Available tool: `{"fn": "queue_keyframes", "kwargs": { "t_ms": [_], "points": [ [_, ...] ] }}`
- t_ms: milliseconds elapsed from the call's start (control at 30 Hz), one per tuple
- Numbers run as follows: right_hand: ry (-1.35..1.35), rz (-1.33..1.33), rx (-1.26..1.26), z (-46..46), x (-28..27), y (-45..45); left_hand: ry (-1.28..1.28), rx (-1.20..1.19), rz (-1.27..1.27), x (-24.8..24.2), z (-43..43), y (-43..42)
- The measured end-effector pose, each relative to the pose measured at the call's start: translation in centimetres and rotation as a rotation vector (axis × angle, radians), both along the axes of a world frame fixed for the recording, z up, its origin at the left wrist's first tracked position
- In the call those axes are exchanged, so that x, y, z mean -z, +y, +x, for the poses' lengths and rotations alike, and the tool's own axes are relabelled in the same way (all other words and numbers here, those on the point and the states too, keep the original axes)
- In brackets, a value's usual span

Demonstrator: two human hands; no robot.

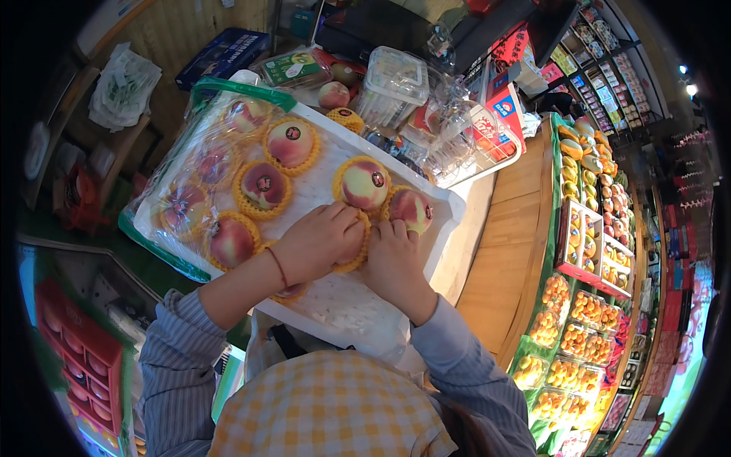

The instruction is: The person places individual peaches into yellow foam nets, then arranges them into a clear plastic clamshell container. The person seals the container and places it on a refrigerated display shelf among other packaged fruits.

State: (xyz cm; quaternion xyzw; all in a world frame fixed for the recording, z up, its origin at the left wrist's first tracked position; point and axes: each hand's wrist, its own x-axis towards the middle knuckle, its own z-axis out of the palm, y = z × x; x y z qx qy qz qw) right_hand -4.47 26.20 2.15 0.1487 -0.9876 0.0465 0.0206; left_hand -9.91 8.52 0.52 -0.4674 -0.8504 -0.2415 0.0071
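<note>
A white foam box (pixel 354 308) holds several peaches, most in yellow foam net sleeves. My left hand (pixel 322 240) is closed over a peach in a yellow foam net (pixel 357 245), near the box's middle. At the right side of that same net, the fingers of my right hand (pixel 394 257) are curled against it. Just beyond my hands are a pale peach with a dark sticker (pixel 365 184) and a redder peach (pixel 410 209). Clear plastic film edged with green tape (pixel 245 91) covers the box's left part. Another netted peach lies partly hidden under my left wrist.
Clear plastic containers (pixel 394 85) and a wire basket (pixel 502 160) stand behind the box. A wooden counter edge (pixel 502 245) runs along the right, beside a display of packed fruit (pixel 582 320). A red fruit box (pixel 80 354) is at lower left.
</note>
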Motion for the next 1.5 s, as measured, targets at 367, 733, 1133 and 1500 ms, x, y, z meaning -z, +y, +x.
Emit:
{"fn": "queue_keyframes", "kwargs": {
  "t_ms": [367,733,1133,1500],
  "points": [
    [-0.077,-0.251,-0.080,-8.8,-2.7,0.7,-0.326,-0.413,0.357,2.7,-7.6,-1.4],
    [-0.060,-0.283,-0.123,-10.6,-1.2,1.2,-0.989,-0.417,0.297,3.5,-7.8,-0.4],
    [-0.171,0.081,-0.156,-12.8,-5.1,0.0,-0.742,-0.417,0.240,3.7,-7.5,-0.1],
    [-0.245,0.110,-0.203,-13.1,-3.4,-0.8,-0.553,-0.442,0.192,3.5,-7.1,0.0]
  ]
}}
